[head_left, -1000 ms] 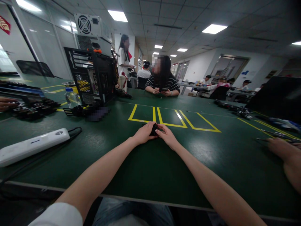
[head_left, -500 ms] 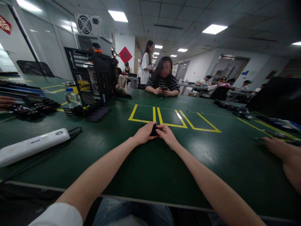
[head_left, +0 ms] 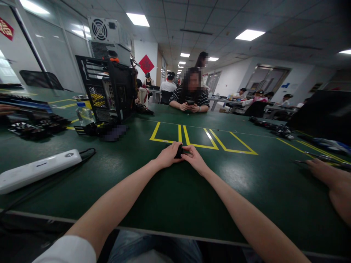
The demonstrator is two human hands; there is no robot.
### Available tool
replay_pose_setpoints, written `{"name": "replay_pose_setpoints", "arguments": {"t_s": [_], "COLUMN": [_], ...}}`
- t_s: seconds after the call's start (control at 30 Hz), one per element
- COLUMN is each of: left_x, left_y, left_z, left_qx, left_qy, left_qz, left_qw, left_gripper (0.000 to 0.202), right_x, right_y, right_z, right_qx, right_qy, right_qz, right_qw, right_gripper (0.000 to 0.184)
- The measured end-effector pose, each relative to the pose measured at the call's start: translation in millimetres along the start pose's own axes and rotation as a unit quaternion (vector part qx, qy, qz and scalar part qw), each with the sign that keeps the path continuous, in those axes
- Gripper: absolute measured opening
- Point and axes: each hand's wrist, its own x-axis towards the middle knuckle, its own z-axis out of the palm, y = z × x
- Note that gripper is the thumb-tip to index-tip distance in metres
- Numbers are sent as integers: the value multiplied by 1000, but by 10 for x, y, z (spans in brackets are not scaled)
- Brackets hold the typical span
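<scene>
A small black object rests low over the green table, just on the near side of the yellow tape outlines. Its kind cannot be made out, since fingers cover most of it. My left hand is closed around its left side, thumb and fingers gripping it. From the right, my right hand pinches at its edge with thumb and fingertips.
On the left stand an open black computer case with power supplies on top, a water bottle and a white power strip. A co-worker's hand lies at right. Opposite, a person holds a phone.
My hands stay in place around the black object, with only a slight shift of the right fingers. In the background, the standing person has moved right, behind the seated person.
</scene>
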Motion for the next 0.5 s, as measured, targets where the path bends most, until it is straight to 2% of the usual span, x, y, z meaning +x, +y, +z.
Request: {"name": "replay_pose_setpoints", "arguments": {"t_s": [0.2,0.3,0.5], "left_x": [18,15,5], "left_y": [-31,-33,-18], "left_z": [46,43,15], "left_qx": [6,3,3], "left_qy": [8,4,2], "left_qz": [1,1,1], "left_qw": [1000,1000,1000], "left_gripper": [61,60,58], "right_x": [36,50,6], "right_y": [41,55,3], "right_z": [-10,-24,-29], "right_qx": [-38,-41,3], "right_qy": [27,20,-21], "right_qz": [-11,-3,4], "right_qw": [999,999,1000], "right_gripper": [22,29,32]}}
